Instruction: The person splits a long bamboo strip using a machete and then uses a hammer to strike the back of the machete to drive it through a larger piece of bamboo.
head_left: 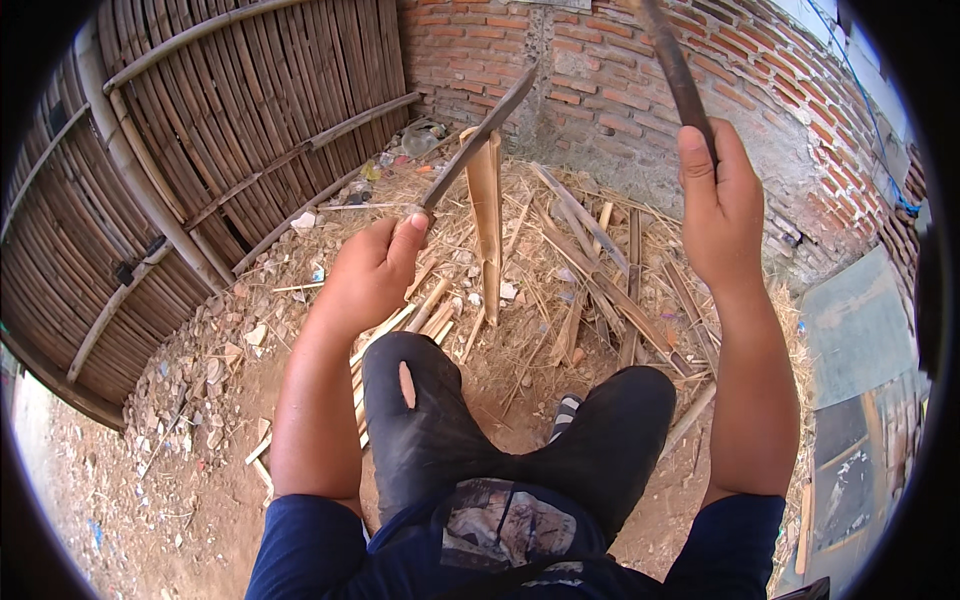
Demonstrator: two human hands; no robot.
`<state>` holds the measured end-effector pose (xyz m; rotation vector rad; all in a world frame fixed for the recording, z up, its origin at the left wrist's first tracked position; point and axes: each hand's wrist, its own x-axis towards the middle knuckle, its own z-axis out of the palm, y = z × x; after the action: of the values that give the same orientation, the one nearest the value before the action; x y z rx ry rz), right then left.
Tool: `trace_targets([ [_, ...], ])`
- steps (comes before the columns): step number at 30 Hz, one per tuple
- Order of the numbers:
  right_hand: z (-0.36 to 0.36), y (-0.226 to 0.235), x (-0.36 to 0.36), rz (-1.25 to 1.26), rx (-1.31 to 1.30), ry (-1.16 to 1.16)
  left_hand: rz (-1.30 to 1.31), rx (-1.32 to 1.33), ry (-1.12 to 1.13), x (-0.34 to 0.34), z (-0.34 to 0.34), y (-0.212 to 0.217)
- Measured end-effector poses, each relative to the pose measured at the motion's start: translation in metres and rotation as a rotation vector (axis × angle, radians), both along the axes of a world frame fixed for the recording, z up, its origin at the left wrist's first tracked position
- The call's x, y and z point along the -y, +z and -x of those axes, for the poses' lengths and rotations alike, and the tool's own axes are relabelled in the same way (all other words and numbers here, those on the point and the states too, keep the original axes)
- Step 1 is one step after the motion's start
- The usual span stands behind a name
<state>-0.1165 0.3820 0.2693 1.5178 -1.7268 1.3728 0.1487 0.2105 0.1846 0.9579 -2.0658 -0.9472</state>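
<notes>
My left hand (372, 268) grips the handle of a long dark blade (482, 132) whose edge rests across the top of an upright split bamboo piece (487, 225) standing on the ground in front of my knees. My right hand (718, 205) is raised at head height and holds a dark stick (677, 70) that points up and away toward the brick wall. Both arms come up from the lower edge on either side of my bent knees in dark trousers (430, 420).
Split bamboo strips (600, 270) and dry straw litter the dirt ahead. A woven bamboo fence (200, 150) leans at the left, a brick wall (620, 70) stands behind, and flat grey slabs (855, 320) lie at the right.
</notes>
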Motion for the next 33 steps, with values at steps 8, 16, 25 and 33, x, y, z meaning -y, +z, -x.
trace_targets([
  [8, 0.006, -0.020, 0.020, -0.566, -0.169, -0.209, 0.010, 0.050, 0.014, -0.010, 0.008, 0.002],
  [16, 0.011, 0.004, -0.003, -0.039, 0.102, -0.041, 0.035, -0.009, -0.022, -0.009, 0.006, -0.002],
  [25, 0.002, -0.030, 0.010, -0.557, -0.102, -0.148, 0.018, 0.005, 0.003, -0.010, 0.013, -0.006],
  [33, 0.002, -0.003, -0.008, -0.098, -0.023, -0.062, 0.061, 0.034, -0.009, -0.004, 0.009, -0.011],
])
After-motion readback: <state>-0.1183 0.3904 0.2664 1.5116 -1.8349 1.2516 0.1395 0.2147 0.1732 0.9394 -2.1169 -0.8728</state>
